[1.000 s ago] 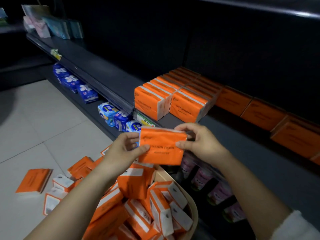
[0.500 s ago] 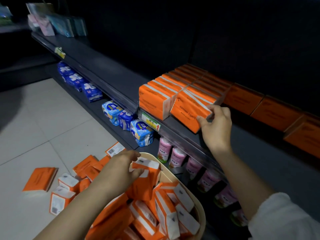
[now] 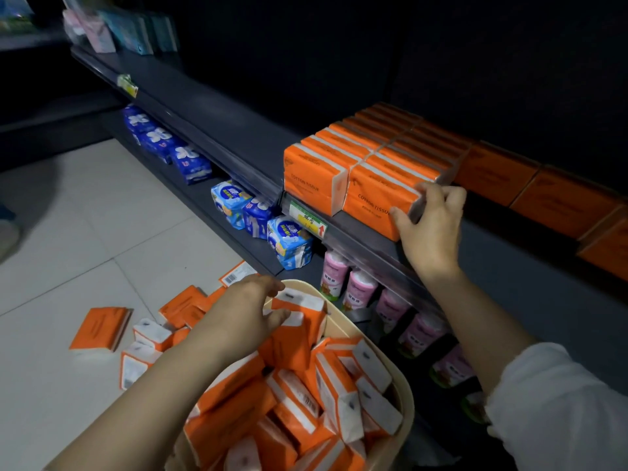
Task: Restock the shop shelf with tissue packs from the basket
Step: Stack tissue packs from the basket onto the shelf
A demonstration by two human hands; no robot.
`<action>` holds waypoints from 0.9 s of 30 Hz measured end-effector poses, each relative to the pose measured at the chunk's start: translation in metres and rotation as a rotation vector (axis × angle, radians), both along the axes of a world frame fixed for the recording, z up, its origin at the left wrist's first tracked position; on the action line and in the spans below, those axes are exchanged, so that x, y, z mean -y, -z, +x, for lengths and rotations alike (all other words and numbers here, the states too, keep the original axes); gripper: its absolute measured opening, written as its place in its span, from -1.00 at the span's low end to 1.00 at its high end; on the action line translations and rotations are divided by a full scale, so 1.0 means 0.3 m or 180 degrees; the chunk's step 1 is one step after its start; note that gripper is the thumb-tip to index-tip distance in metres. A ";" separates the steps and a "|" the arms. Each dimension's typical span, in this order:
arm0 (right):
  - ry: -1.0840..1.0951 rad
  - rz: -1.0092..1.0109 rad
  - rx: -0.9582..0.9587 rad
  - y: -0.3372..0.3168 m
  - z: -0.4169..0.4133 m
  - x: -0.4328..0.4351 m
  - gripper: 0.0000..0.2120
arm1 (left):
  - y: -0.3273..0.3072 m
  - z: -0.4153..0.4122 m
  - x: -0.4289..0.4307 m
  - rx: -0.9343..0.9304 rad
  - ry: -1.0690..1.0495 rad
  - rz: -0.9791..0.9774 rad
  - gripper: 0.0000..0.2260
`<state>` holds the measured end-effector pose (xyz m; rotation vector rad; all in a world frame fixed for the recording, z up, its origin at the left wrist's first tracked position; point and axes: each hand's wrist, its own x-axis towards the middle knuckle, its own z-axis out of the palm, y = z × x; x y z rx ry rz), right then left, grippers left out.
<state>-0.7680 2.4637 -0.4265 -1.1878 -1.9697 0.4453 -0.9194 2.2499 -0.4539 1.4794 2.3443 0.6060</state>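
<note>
A beige basket at the bottom centre is heaped with orange tissue packs. My left hand rests over the basket's far rim, its fingers closing on an upright orange pack. On the dark shelf stand two rows of orange packs. My right hand grips the right end of the front pack of the right row, pressing it against the row.
Several orange packs lie scattered on the white tiled floor left of the basket. Blue packs and pink rolls fill the lower shelf. A price label sits on the shelf edge. More orange packs line the shelf's back right.
The pack I held in both hands has gone onto the front of the right row under my right hand. My left hand dropped to the basket and took hold of another pack.
</note>
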 end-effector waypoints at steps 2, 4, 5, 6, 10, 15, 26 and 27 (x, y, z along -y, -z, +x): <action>0.0005 0.0077 0.0055 -0.014 0.011 0.015 -0.48 | -0.004 -0.003 0.008 -0.0020 0.0015 -0.0078 -0.65; -0.0034 0.0213 0.0055 -0.034 0.024 0.042 -0.47 | -0.009 -0.007 0.023 -0.0021 0.0009 -0.0148 -0.66; -0.0085 0.0264 0.0028 -0.044 0.029 0.062 -0.48 | -0.013 -0.010 0.033 -0.0026 0.0003 -0.0194 -0.66; -0.0160 0.0270 0.0000 -0.050 0.030 0.085 -0.50 | -0.017 -0.013 0.045 -0.0033 0.0001 -0.0246 -0.67; -0.0831 -0.0051 0.0279 -0.017 0.006 0.213 -0.55 | -0.034 -0.028 0.111 -0.0070 -0.0017 -0.0441 -0.69; -0.1730 -0.0383 0.1287 0.093 -0.059 0.318 -0.56 | -0.046 -0.057 0.202 -0.0109 -0.0170 -0.0605 -0.70; -0.2547 -0.0285 0.2893 0.311 -0.220 0.398 -0.46 | -0.040 -0.132 0.276 -0.0162 -0.0315 -0.0736 -0.69; -0.2570 -0.0261 0.2982 0.325 -0.218 0.402 -0.45 | -0.038 -0.135 0.275 -0.0162 -0.0303 -0.0725 -0.69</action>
